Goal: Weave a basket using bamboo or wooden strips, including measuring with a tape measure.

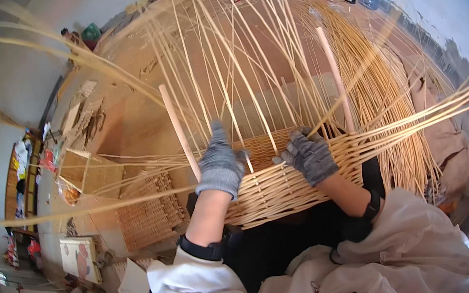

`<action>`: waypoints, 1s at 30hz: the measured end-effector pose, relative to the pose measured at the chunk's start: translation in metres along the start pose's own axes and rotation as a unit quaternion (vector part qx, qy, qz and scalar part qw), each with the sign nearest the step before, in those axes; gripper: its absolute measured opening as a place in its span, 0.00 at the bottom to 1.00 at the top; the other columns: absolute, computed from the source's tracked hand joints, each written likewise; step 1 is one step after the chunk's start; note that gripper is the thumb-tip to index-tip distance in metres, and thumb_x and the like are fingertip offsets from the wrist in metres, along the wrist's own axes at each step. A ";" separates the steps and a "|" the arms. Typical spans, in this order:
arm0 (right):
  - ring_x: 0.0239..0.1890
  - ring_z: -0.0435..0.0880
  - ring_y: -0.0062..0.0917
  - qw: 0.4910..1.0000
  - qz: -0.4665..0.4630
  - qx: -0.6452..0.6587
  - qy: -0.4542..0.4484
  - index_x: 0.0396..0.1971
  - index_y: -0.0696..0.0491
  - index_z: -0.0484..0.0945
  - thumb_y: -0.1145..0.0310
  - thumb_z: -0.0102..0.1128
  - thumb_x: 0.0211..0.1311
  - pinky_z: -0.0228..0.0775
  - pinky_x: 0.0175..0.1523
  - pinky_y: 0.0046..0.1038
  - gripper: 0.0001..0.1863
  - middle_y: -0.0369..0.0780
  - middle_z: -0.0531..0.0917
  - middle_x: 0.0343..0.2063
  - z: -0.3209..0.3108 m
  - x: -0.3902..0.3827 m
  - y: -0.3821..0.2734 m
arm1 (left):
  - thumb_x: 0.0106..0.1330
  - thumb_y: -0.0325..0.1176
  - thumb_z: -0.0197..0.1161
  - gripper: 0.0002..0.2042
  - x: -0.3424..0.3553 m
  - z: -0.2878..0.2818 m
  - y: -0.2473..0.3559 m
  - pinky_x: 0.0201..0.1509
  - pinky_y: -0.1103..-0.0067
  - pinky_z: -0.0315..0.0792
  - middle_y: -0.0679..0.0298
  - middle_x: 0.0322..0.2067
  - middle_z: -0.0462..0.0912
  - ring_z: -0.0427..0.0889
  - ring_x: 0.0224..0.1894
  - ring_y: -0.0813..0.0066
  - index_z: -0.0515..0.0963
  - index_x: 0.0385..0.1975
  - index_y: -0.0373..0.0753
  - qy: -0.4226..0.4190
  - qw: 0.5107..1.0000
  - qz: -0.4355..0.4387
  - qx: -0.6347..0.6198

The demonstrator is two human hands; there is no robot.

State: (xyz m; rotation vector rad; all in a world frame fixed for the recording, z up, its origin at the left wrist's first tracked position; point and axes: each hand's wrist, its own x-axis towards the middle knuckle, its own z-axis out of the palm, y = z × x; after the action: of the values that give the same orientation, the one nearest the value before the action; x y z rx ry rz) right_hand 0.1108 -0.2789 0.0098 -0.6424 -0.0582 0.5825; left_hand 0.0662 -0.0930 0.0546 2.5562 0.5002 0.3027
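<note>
1. Spanning left to right across the lap, the basket (pixel 278 194) is lying directly under both hands, long axis crossing the body.
2. Left hand (pixel 219 164) is resting at the rim's left part, partly closed, one finger pointing up; can't tell what it's gripping.
3. Right hand (pixel 309 158) is sitting right of centre, fingers bent over the rim; its fingertips are lying nearer the rim's middle. Can't tell if it's pinching a strand.
4. Opening is facing up; two thick sticks (pixel 335 78) are standing at its ends, side strands (pixel 425 123) trailing right.
</note>
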 end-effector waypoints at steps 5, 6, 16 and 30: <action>0.19 0.72 0.26 0.998 -0.025 -0.007 -0.065 0.26 0.55 0.67 0.74 0.52 0.53 0.69 0.36 0.32 0.03 0.39 0.73 0.19 -0.041 -0.009 -0.033 | 0.38 0.42 0.70 0.21 -0.034 0.001 0.005 0.40 0.78 0.69 0.55 0.29 0.78 0.76 0.34 0.66 0.73 0.29 0.36 -0.245 0.959 -0.033 -0.137; 0.23 0.74 0.31 0.945 -0.042 -0.320 0.056 0.23 0.55 0.67 0.73 0.52 0.52 0.68 0.37 0.33 0.04 0.43 0.75 0.22 -0.003 -0.002 -0.036 | 0.40 0.40 0.69 0.18 -0.042 0.002 0.004 0.38 0.77 0.69 0.58 0.26 0.78 0.77 0.30 0.66 0.73 0.27 0.37 -0.221 0.965 -0.074 -0.120; 0.29 0.72 0.23 0.880 -0.215 -0.411 -0.098 0.54 0.55 0.54 0.74 0.49 0.53 0.69 0.33 0.24 0.27 0.36 0.71 0.28 0.026 0.119 -0.044 | 0.58 0.38 0.54 0.14 -0.019 0.008 0.009 0.28 0.75 0.69 0.53 0.22 0.77 0.76 0.23 0.67 0.73 0.29 0.30 -0.221 0.963 -0.076 -0.131; 0.15 0.67 0.19 0.978 -0.124 0.068 -0.153 0.35 0.50 0.67 0.71 0.48 0.56 0.67 0.24 0.22 0.06 0.31 0.65 0.13 -0.017 -0.018 -0.041 | 0.42 0.64 0.56 0.40 -0.010 0.007 0.039 0.53 0.73 0.60 0.49 0.45 0.70 0.69 0.49 0.60 0.69 0.43 0.29 -0.194 0.953 -0.224 0.070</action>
State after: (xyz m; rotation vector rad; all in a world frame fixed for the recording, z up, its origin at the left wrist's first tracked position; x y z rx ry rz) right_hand 0.1194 -0.3242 0.0223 -0.4004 -0.3782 0.4354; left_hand 0.0708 -0.1311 0.0676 2.4512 0.9439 -0.4017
